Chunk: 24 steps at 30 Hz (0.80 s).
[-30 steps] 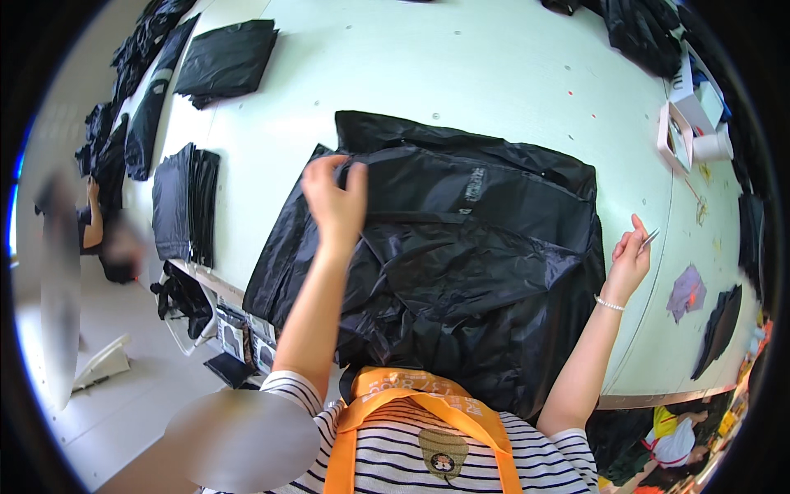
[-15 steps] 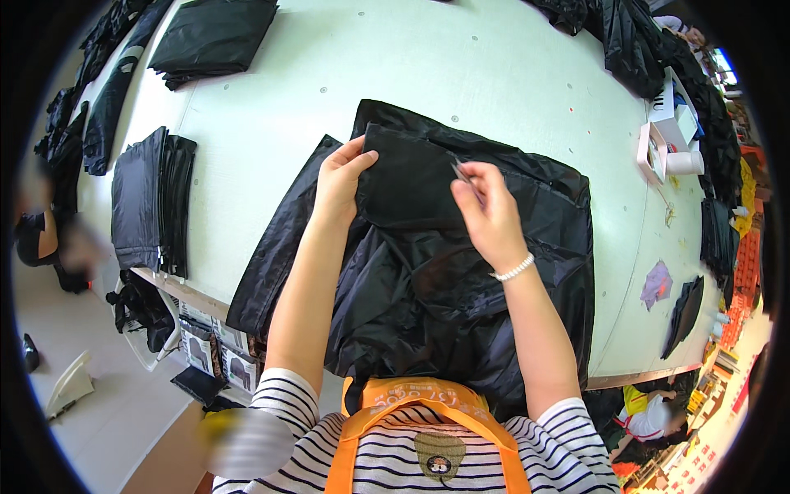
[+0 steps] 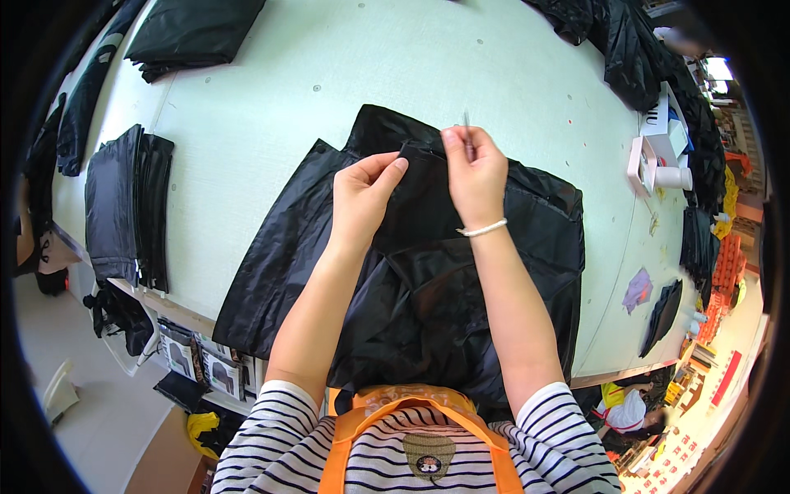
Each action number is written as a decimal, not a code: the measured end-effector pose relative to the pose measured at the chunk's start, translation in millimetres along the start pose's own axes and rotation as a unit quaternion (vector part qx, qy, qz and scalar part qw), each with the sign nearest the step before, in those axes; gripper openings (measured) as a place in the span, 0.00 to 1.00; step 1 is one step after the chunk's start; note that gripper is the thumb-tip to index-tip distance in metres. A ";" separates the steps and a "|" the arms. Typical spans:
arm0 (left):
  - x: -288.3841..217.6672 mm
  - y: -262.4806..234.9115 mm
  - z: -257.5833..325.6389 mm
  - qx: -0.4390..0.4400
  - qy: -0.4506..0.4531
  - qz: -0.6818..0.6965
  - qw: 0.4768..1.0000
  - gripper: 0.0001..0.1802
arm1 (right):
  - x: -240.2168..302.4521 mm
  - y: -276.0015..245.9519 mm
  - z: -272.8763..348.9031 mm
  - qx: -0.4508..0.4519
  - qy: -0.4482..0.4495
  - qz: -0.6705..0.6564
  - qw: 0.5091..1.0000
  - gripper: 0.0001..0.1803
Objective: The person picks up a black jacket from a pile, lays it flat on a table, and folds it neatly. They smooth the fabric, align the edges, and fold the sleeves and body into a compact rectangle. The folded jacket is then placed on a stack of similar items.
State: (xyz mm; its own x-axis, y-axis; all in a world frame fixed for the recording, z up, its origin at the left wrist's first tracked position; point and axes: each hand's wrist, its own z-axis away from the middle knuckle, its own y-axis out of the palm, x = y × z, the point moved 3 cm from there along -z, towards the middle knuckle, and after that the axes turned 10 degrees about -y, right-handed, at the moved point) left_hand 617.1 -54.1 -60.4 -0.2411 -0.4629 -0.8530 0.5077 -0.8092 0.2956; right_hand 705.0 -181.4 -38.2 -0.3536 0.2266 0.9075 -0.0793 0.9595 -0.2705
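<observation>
Both hands pinched the black garment (image 3: 428, 272) on the table (image 3: 271, 99): left hand (image 3: 364, 198) grasping its edge, right hand (image 3: 475, 171) beside it also gripping a thin tool (image 3: 466, 132).

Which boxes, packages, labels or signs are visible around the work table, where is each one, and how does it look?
White box: on the table's far right edge, rectangular, with dark print.
White roll: just beside that box, a short cylinder lying on its side.
Printed cartons: under the table's left edge, flat grey and white faces with dark pictures.
Red signs: at the right rim, on the floor side, long and narrow.
</observation>
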 end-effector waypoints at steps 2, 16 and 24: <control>-1.0 1.5 -0.5 -0.007 0.000 0.012 1.000 0.11 | 1.3 -8.8 1.5 0.066 0.018 -0.008 0.998 0.13; -6.4 13.3 3.2 -0.008 0.015 0.006 1.000 0.11 | 29.8 -10.1 18.8 0.127 -0.144 0.195 0.962 0.11; -8.9 14.8 6.2 -0.036 0.075 -0.085 0.993 0.10 | 25.4 -15.2 14.0 0.114 -0.078 0.104 0.985 0.11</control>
State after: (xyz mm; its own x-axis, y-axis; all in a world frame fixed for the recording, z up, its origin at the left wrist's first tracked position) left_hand 621.6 -64.2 -45.8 -0.2042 -0.2585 -0.9442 0.5302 -0.8400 0.1153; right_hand 684.1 -192.5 -15.6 -0.5223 0.3685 0.7690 -0.1907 0.8285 -0.5265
